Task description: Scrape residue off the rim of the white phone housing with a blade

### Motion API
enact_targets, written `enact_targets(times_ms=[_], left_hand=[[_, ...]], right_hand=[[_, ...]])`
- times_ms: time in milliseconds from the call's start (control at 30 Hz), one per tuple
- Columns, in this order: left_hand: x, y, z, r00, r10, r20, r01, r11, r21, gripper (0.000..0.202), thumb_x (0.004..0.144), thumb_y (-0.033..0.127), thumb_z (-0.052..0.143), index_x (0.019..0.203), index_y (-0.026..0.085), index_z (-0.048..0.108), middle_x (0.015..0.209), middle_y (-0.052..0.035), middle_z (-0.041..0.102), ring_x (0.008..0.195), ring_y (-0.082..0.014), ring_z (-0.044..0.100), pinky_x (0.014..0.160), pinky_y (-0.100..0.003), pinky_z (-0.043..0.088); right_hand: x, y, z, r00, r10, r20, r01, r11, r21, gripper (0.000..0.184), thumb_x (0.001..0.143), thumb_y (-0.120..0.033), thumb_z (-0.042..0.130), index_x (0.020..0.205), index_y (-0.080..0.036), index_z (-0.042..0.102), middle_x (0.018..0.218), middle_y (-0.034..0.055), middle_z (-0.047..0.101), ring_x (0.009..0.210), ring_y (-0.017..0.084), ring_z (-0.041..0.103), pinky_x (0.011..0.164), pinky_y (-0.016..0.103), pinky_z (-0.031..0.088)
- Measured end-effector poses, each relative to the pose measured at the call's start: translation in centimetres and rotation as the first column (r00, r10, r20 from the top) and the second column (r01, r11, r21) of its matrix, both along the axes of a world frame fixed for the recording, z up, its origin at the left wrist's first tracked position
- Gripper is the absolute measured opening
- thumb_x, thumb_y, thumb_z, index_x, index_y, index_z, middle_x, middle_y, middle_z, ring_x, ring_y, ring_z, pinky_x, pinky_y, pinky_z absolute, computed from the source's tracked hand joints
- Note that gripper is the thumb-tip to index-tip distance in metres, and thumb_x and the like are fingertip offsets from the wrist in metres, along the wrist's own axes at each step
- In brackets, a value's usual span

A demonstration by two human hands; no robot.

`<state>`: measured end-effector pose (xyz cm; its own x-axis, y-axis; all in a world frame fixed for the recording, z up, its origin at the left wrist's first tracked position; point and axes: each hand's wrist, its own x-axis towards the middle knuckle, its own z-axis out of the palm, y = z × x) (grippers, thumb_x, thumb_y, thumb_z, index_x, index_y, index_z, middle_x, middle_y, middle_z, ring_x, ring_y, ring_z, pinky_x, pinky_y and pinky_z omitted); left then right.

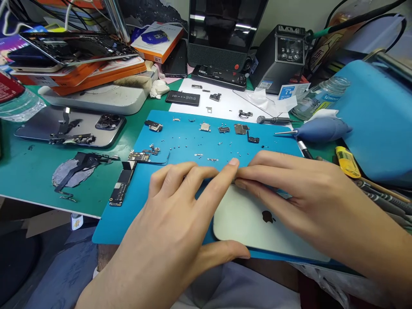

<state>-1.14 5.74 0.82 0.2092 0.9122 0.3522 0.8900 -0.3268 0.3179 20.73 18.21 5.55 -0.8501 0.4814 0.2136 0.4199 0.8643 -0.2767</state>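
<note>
My left hand (175, 214) is arching partly open, its fingers bent and spread, its thumb reaching along the near edge of a flat, pale silver-green device with a dark apple mark (241, 221). Its index fingertip is pointing at the device's far left corner, where my right hand (309, 184) is closing its thumb and fingertips together; I cannot tell whether they are gripping anything. The device is lying beneath my right hand, just right of my left, on a blue rectangular work mat (116, 225). Beside my left hand, a narrow black-and-silver circuit board (121, 189) is resting on the mat's left edge. Well to the left of that hand, a slate-grey phone body with several camera lenses (88, 121) is lying on the green tabletop (93, 204). Beyond my right hand, a blue bulb-shaped air blower with a pointed nozzle (325, 131) is lying near a clear glass jar (317, 103).
</note>
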Motion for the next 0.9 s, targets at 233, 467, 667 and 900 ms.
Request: enact_targets(times_ms=[233,467,667,900], left_hand=[[0.6,-0.3,1.0,0.999,-0.006,-0.052,0.007,1.0,0.015,0.103,0.099,0.069,0.08,0.174,0.014,0.036,0.134,-0.0069,0.07,0.124,-0.0321,0.052,0.11,-0.042,0.03],[0.9,-1.4,0.3,0.999,0.039,-0.03,-0.037,0.998,0.055,0.074,0.114,0.075,0.042,0.163,0.02,0.048,0.133,-0.0039,0.075,0.128,-0.0299,0.047,0.121,-0.041,0.026],[0.2,-1.7,-0.3,1.0,-0.003,-0.018,0.004,1.0,0.031,0.083,0.103,0.082,0.062,0.161,0.023,0.053,0.14,0.0001,0.076,0.134,-0.0249,0.051,0.129,-0.036,0.022],[-0.2,-1.9,-0.8,0.999,-0.011,-0.042,0.012,0.999,0.044,0.086,0.101,0.082,0.066,0.163,0.025,0.053,0.149,-0.0003,0.073,0.14,-0.0264,0.049,0.131,-0.039,0.02]], right_hand=[[0.2,-0.8,0.3,0.997,0.053,0.053,-0.057,0.996,0.071,0.027,0.116,-0.02,0.05,0.101,-0.02,0.073,0.095,0.0052,0.069,0.085,0.023,0.071,0.07,0.036,0.05],[0.2,-1.7,-0.1,0.999,0.053,0.009,-0.054,0.985,0.165,0.032,0.12,-0.023,0.048,0.106,-0.018,0.076,0.09,0.0041,0.072,0.078,0.022,0.067,0.068,0.039,0.045],[0.7,-2.3,-0.7,1.0,0.015,-0.012,-0.012,0.977,0.211,0.032,0.12,-0.021,0.047,0.116,-0.02,0.079,0.104,0.0046,0.077,0.087,0.022,0.066,0.074,0.041,0.041],[1.1,-3.0,-1.0,0.999,0.012,0.033,-0.02,0.962,0.271,0.028,0.118,-0.021,0.046,0.121,-0.021,0.075,0.112,0.007,0.074,0.09,0.024,0.062,0.075,0.043,0.038]])
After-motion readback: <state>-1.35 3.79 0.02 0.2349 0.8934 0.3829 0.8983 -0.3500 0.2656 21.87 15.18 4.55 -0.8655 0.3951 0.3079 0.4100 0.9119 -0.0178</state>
